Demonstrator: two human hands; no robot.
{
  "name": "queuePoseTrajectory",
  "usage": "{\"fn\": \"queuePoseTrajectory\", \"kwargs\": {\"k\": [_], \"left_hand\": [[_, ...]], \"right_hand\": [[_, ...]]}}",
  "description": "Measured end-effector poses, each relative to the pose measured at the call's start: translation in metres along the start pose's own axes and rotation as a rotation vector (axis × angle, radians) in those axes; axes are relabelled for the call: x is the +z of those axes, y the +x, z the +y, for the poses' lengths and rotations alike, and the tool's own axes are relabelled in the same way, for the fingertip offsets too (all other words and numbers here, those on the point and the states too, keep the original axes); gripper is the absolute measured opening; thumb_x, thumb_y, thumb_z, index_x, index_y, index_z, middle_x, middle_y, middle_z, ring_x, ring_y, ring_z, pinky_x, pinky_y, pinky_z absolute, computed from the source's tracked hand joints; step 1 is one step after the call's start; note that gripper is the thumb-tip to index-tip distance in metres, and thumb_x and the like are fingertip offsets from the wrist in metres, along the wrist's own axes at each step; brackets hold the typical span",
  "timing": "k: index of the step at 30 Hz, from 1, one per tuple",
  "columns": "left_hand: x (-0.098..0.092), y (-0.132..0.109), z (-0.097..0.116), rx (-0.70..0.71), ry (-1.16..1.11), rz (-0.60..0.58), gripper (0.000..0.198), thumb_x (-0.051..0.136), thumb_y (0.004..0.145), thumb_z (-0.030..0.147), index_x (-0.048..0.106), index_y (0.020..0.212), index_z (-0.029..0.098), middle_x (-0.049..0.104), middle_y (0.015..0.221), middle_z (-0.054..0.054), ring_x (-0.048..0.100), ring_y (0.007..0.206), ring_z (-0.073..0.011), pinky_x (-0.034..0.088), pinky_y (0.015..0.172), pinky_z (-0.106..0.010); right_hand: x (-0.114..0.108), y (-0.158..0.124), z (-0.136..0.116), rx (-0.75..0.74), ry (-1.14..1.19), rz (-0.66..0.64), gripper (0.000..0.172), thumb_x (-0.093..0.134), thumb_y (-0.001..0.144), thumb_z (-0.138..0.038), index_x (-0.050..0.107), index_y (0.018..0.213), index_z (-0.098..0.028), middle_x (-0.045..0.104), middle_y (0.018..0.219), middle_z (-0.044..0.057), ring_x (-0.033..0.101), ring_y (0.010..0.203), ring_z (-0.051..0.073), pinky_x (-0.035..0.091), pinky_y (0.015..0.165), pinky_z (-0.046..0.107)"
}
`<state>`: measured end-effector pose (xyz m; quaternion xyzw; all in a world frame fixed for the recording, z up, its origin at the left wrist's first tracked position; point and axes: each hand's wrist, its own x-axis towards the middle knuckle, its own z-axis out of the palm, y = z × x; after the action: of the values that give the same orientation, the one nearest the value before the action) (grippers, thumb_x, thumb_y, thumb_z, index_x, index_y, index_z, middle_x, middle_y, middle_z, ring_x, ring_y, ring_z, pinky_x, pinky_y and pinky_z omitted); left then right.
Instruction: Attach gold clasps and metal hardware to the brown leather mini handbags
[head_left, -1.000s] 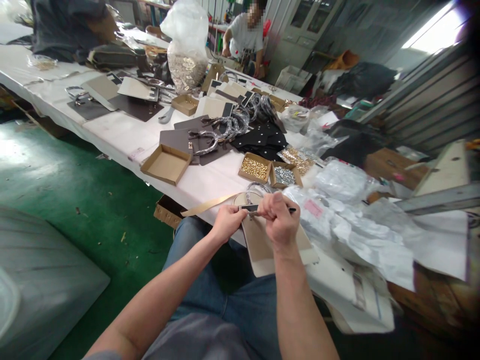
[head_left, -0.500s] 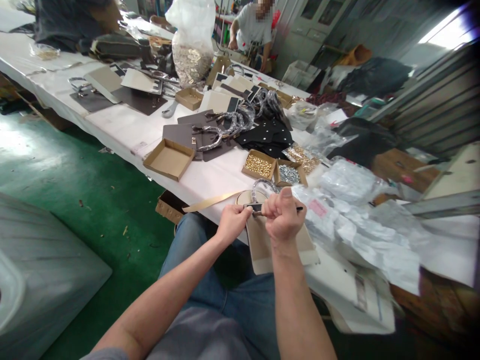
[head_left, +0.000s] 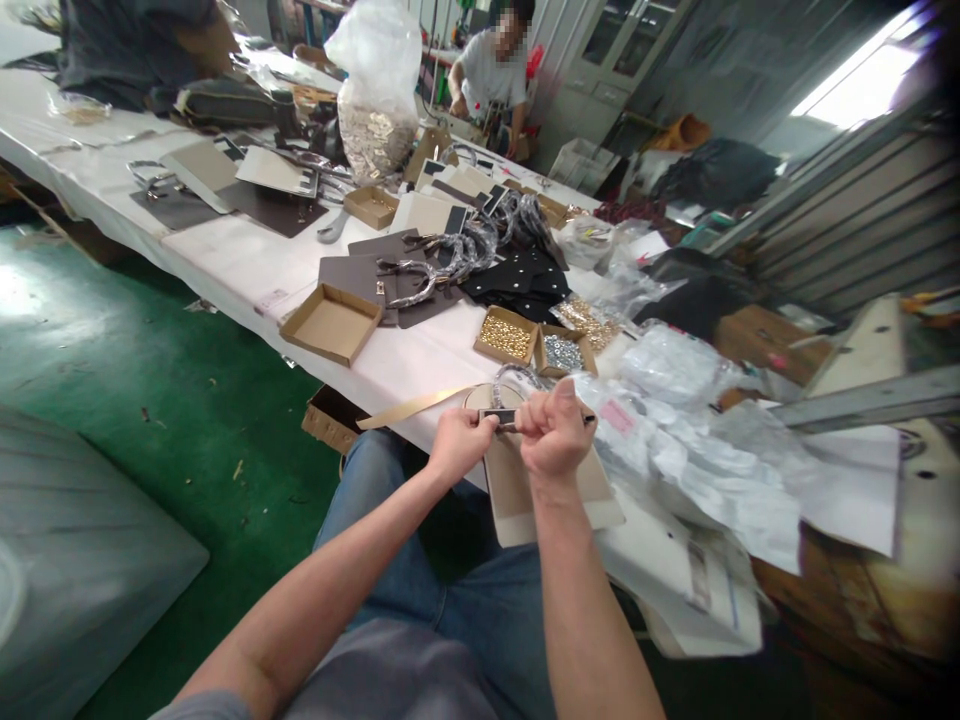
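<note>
A beige bag panel [head_left: 517, 495] with a dark strip along its upper edge lies across the table edge and my lap. At that strip, the thumb and fingers of my left hand [head_left: 459, 440] pinch the panel. My right hand [head_left: 553, 425] is closed in a fist, thumb up, around a slim tool whose dark end [head_left: 589, 419] sticks out on the right. The tool's exact kind is hidden by the fingers. A plastic-wrapped bag handle [head_left: 504, 380] arches just beyond both hands. Left of it, a tan strip [head_left: 412, 407] hangs over the table edge.
Beyond my hands stand boxes of gold pieces [head_left: 506, 336] and silver pieces [head_left: 562, 352], and a shallow cardboard box [head_left: 331, 325]. Wrapped handles [head_left: 450, 262] and dark panels lie farther back. Plastic bags [head_left: 690, 440] cover the right side. A co-worker [head_left: 495, 70] is at the back.
The camera view has shifted slightly, so the scene sits a little farther left. Both hands keep their grip at the panel's dark strip, with more of the strip showing between them.
</note>
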<state>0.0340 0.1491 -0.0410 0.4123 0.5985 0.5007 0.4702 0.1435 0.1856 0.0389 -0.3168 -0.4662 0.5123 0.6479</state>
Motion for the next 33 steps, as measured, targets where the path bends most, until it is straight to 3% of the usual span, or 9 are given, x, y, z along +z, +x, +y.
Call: {"fn": "queuePoseTrajectory", "kwargs": {"k": [3,8,11,23,33], "left_hand": [[-0.001,0.001,-0.002,-0.012,-0.011,-0.015,0.055,0.072,0.092,0.057,0.045,0.058,0.023,0.035,0.055,0.005,0.030,0.058,-0.0117,0.016,0.057,-0.031],[0.000,0.002,-0.005,-0.036,-0.063,0.014,0.057,0.070,0.093,0.056,0.038,0.058,0.024,0.029,0.057,0.005,0.028,0.058,-0.0116,0.016,0.056,-0.031],[0.006,0.003,-0.004,-0.049,-0.060,0.037,0.056,0.071,0.091,0.053,0.039,0.056,0.024,0.030,0.055,0.005,0.030,0.058,-0.0116,0.016,0.057,-0.031],[0.014,0.008,-0.009,-0.072,-0.108,0.046,0.055,0.071,0.089,0.048,0.039,0.053,0.023,0.030,0.053,0.005,0.028,0.054,-0.0102,0.016,0.055,-0.030],[0.012,0.008,-0.003,-0.035,-0.109,0.054,0.055,0.070,0.089,0.046,0.037,0.051,0.024,0.028,0.053,0.005,0.029,0.056,-0.0116,0.018,0.056,-0.031]], "right_hand": [[-0.007,-0.002,-0.006,-0.025,0.045,-0.013,0.073,0.075,0.107,-0.058,0.033,0.059,-0.024,0.023,0.053,-0.010,0.020,0.042,0.007,0.022,0.044,0.029],[-0.017,-0.027,-0.018,-0.232,0.036,0.131,0.075,0.061,0.115,-0.063,0.029,0.060,-0.023,0.019,0.053,-0.009,0.018,0.042,0.008,0.022,0.043,0.027],[-0.015,-0.040,-0.018,-0.283,0.029,0.119,0.076,0.058,0.116,-0.065,0.029,0.060,-0.023,0.019,0.052,-0.009,0.019,0.041,0.008,0.023,0.043,0.027],[-0.003,-0.040,-0.002,-0.306,-0.009,0.109,0.076,0.061,0.115,-0.065,0.027,0.060,-0.023,0.020,0.052,-0.009,0.021,0.041,0.008,0.026,0.044,0.026],[0.003,-0.030,0.004,-0.227,-0.026,0.101,0.076,0.066,0.112,-0.063,0.030,0.059,-0.023,0.022,0.052,-0.010,0.021,0.041,0.006,0.023,0.044,0.025]]}}
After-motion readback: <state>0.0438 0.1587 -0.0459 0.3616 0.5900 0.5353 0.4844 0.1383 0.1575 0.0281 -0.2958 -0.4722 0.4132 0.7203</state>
